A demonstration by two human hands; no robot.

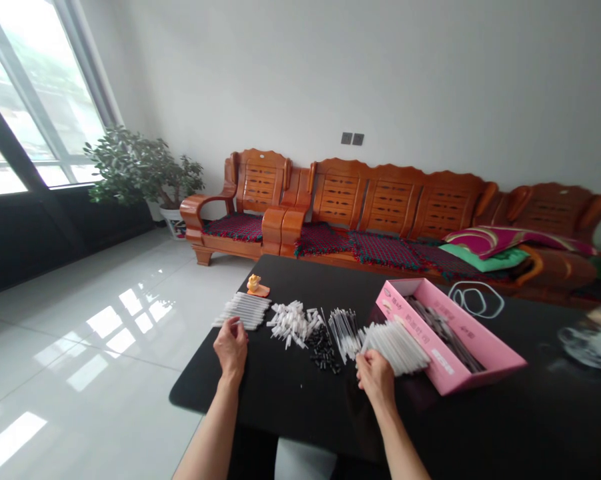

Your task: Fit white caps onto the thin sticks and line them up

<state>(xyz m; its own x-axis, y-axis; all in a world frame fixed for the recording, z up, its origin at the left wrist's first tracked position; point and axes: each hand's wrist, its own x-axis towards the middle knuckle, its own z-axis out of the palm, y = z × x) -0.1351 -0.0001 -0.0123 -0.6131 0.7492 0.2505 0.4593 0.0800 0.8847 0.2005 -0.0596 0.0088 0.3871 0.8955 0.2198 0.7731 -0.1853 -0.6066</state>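
Observation:
My left hand (pixel 231 348) is at the near edge of a row of pale pen-like tubes (pixel 245 311), its fingers curled together; what they pinch, if anything, is too small to make out. My right hand (pixel 376 377) is closed at the lower left end of a stack of translucent white tubes (pixel 397 348), and its fingertips hide what they grip. Between the hands are a heap of short white plastic pieces (pixel 293 323), scattered small black caps (pixel 323 352) and a bundle of thin dark-and-white refills (pixel 345 331).
A pink box (pixel 467 340) holding dark thin sticks stands to the right of the tubes. A small yellow figurine (pixel 254 284) sits at the far left of the black table (pixel 300 407). A white cord loop (pixel 497 310) and clear plastic bag (pixel 587 347) lie rightward. Wooden sofas (pixel 340 197) stand behind.

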